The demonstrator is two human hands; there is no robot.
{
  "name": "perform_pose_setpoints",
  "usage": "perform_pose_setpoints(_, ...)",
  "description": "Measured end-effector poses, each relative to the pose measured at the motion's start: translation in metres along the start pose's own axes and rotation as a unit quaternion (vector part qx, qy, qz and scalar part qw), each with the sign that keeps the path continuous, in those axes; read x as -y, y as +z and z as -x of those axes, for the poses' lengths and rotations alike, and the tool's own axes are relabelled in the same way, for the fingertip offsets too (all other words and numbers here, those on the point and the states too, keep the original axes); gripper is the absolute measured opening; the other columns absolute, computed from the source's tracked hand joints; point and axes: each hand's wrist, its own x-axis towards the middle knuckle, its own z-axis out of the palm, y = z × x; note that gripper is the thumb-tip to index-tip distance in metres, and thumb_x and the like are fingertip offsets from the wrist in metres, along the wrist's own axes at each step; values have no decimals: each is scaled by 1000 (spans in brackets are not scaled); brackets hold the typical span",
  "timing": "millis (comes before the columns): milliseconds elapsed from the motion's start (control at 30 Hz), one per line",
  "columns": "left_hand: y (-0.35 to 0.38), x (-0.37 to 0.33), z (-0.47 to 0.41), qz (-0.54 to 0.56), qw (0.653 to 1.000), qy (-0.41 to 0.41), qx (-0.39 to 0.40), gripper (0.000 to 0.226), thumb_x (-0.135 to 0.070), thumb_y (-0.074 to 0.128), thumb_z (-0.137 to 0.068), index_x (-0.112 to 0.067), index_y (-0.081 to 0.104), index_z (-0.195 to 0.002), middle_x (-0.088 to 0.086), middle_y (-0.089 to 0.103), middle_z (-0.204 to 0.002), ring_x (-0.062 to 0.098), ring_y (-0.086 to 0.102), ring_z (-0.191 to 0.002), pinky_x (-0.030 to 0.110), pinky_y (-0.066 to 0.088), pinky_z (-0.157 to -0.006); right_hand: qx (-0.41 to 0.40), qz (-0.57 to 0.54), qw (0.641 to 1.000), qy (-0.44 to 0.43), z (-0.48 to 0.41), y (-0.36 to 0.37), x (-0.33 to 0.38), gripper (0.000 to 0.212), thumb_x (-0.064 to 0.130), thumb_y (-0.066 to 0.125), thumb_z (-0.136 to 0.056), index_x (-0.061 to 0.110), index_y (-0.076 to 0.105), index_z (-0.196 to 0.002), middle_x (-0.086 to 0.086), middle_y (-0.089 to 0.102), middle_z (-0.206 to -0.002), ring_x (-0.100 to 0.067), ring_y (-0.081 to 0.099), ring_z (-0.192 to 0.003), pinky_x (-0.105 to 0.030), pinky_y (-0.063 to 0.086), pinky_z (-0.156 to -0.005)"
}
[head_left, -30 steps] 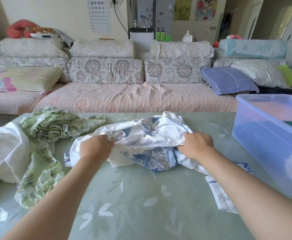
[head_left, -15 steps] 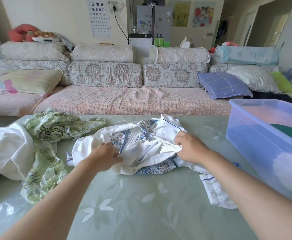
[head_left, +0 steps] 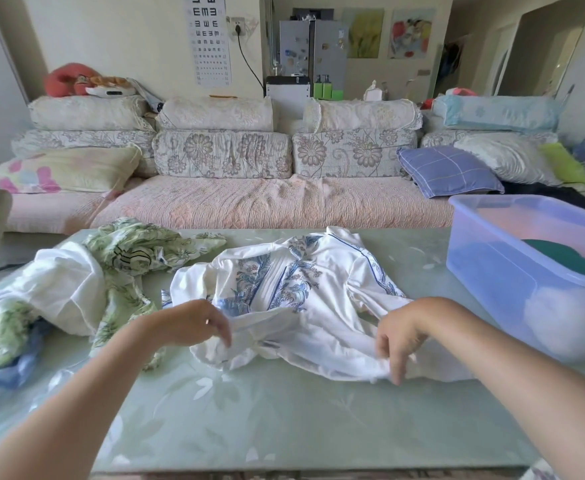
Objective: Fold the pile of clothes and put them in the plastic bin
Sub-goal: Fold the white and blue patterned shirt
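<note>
We see the pale green desk (head_left: 284,420) carrying the plastic bin (head_left: 512,271) at far right and a white, blue-printed garment (head_left: 284,292) spread at centre. Both forearms reach forward, palms down. Our left hand (head_left: 194,322) pinches the garment's near left edge; our right hand (head_left: 405,330), fingers curled downward, grips the near right hem.
</note>
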Motion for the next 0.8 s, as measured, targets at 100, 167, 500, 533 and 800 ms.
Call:
perform_pose_setpoints(100,3,2,16,-92,986,-46,133,33,-13,58,-86,-40,76,-85,-17,69,-100,-3,54,-74,6,41,-63,87,-15,994,67,1,9,10,34,55,76,-72,24,68,-82,14,64,-54,-11,56,-63,-20,42,-56)
perform_pose_setpoints(167,7,2,17,-112,982,-66,136,20,-29,68,-83,-32,74,-101,-15,68,-107,3,60,-95,12,46,-82,0,-71,996,46,0,11,15,39,57,69,-78,19,74,-77,10,71,-65,-17,61,-63,-25,47,-63)
perform_pose_setpoints(500,45,-41,12,23,991,131,-1,13,-18,75,-77,-29,68,-79,-25,63,-66,-7,59,-61,6,39,-59,-258,-39,955,-138,-18,37,65,42,34,70,-79,32,55,-118,17,53,-91,-10,50,-84,-27,41,-71)
perform_pose_setpoints(533,47,-42,12,46,990,125,36,10,-20,75,-79,-28,70,-83,-23,66,-67,-5,62,-62,9,43,-61,-263,-35,955,-130,-20,38,65,41,31,68,-80,31,55,-119,16,53,-94,-10,49,-86,-27,42,-73)
perform_pose_setpoints(800,56,-17,-8,-64,983,152,-81,48,-24,72,-76,-33,62,-122,-13,55,-120,1,52,-108,7,36,-87,-336,20,937,-92,-32,31,62,25,4,54,-81,24,55,-97,-3,57,-112,-27,57,-95,-29,34,-68)
